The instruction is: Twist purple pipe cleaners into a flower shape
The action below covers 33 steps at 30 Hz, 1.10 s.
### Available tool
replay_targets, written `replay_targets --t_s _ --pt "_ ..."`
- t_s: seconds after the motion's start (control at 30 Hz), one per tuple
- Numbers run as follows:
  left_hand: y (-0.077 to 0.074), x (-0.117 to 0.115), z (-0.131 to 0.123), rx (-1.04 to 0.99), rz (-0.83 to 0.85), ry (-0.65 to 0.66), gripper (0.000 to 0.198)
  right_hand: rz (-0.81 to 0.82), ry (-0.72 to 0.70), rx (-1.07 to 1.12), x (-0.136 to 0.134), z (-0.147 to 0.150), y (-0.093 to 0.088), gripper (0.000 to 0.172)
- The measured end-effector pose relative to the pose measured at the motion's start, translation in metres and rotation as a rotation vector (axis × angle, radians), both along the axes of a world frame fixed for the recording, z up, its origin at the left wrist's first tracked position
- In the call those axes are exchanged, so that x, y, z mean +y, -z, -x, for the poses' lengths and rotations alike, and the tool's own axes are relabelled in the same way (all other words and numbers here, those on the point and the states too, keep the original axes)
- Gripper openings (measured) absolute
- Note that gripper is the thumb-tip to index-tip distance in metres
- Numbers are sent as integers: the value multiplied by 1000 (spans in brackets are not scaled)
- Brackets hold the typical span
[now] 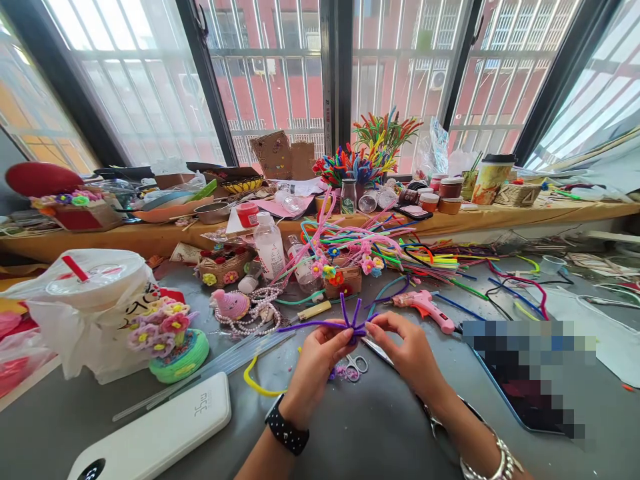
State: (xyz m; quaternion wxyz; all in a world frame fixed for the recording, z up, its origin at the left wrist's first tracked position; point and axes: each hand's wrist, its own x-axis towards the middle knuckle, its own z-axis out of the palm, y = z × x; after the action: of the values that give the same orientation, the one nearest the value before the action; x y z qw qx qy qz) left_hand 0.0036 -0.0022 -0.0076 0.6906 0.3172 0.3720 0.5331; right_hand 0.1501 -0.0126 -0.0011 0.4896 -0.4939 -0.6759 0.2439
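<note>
Purple pipe cleaners (354,313), bent together into a small bunch, are held above the grey table. My left hand (325,350) pinches the bunch from the left, and one long purple stem sticks out past it. From the right, my right hand (407,347) has thumb and index finger closed on the bunch's other side. Two short purple ends point upward between the hands. Below them lie small scissors (357,365) and some purple fluff. A yellow pipe cleaner (260,381) curves beside my left wrist.
A pink glue gun (425,308) and a phone (520,373) lie to the right. At left are a white power bank (160,427), a bagged drink cup (95,293) and a green pipe-cleaner flower pot (180,357). Loose coloured pipe cleaners (425,257) pile up behind.
</note>
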Motion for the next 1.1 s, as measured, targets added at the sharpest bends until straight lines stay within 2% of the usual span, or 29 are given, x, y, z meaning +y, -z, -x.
replay_targets --t_s 0.1,0.27,0.47,0.57,0.67,0.77,0.87,0.93,1.1 --pt "-2 1 0 43 -14 57 21 173 -72 128 3 -3 1 24" --pt "-5 1 -2 151 -8 135 25 309 -145 316 5 -5 2 25" --pt "-5 -2 -4 194 -49 195 27 551 -226 740 6 -3 2 20" --pt "-4 -2 -5 157 -56 176 27 565 -276 847 4 -2 2 22" --pt "-5 0 -5 97 -14 85 28 473 -277 803 2 -2 -2 24" --pt "-7 1 -4 59 1 3 26 319 -211 507 -1 -2 -6 19" --pt "-9 -1 -4 53 -8 -25 25 170 -135 236 -3 -1 -6 19" --pt "-10 -2 -6 66 -14 -32 25 135 -114 204 -3 1 -5 21" --pt "-8 -4 -9 58 -58 -22 26 153 -104 297 0 3 0 20"
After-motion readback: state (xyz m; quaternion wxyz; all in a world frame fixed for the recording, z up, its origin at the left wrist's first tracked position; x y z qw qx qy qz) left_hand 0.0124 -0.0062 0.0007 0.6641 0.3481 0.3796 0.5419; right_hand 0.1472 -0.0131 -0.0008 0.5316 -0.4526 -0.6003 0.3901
